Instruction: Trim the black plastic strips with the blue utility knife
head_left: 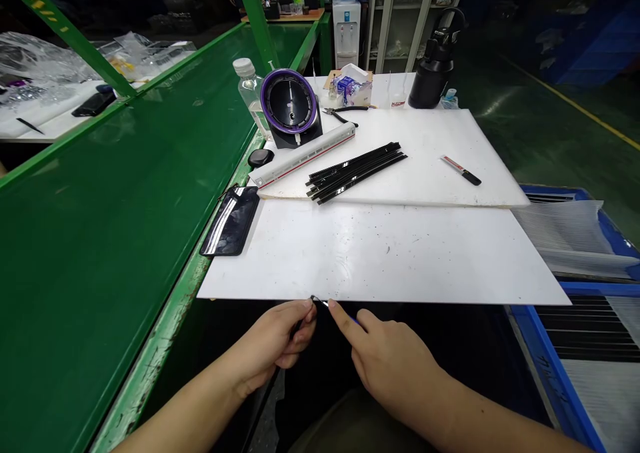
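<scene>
Just below the near edge of the white board point(380, 259), both hands meet over a thin dark strip point(320, 301). My left hand point(277, 346) is curled, its fingertips pinching one end of the strip. My right hand point(387, 359) has its index finger stretched out to the strip's tip, the other fingers bent under. Most of the strip is hidden between the hands. A bundle of several black strips point(356, 171) lies farther back on a second white board point(430, 153).
A black phone point(231, 221) lies at the board's left edge beside the green bench point(125, 193). Behind stand a purple-rimmed round device point(290, 106), a white bar point(305, 154), a clear bottle point(249, 87), pliers point(345, 111), a utility knife point(461, 170) and a black flask point(436, 63). Blue crates point(575, 346) sit right.
</scene>
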{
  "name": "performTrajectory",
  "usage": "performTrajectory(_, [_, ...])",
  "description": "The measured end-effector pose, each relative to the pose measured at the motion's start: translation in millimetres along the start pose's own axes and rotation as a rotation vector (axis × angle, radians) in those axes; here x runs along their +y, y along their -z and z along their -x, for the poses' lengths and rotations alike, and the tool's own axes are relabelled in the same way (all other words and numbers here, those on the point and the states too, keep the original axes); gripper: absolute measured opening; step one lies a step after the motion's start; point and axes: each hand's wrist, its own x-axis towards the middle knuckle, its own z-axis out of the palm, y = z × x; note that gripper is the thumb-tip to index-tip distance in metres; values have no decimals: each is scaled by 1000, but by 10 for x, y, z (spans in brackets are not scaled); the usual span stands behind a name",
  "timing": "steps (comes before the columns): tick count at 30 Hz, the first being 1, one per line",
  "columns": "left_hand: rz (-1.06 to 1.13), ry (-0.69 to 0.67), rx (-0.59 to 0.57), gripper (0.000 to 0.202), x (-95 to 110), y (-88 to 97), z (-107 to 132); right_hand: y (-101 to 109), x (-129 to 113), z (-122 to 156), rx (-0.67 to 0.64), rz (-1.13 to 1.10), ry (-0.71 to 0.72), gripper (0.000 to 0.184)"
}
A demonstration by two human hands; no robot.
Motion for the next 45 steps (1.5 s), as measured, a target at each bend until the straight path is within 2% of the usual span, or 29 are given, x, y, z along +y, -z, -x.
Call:
performTrajectory(11, [-5, -2, -5, 29, 2, -3, -5, 56, -25, 2, -14, -59, -10, 67])
performTrajectory(19, [7, 5, -23, 28, 19, 20, -4, -82, -60, 29, 17, 70, -21, 76])
performTrajectory(21, [-16, -1, -27, 27, 24, 1, 34, -91, -29, 46, 60, 4, -32, 69])
performTrajectory(25, [-107, -43, -63, 23, 31, -80, 137, -22, 166, 104, 241, -310, -61, 50])
performTrajectory(27, [-104, -56, -58, 26, 32, -107, 160, 30, 299, 133, 313, -429, -81, 51])
performTrajectory(29, [-62, -47, -43, 34, 30, -110, 153, 74, 401, 154, 331, -486, -112, 54])
performTrajectory(32, [-5, -22, -28, 40, 24, -87, 115, 106, 427, 167, 287, -504, -130, 59])
performTrajectory(38, [-4, -29, 45, 31, 1, -81, 77, 92, 230, 132, 160, -515, -62, 63])
performTrajectory(41, [6, -15, 54, 28, 2, -83, 58, 58, 174, 93, 78, -428, -13, 66])
performTrajectory(45, [-9, -3, 56, 27, 24, -80, 35, -8, 142, 30, 39, -268, -5, 68])
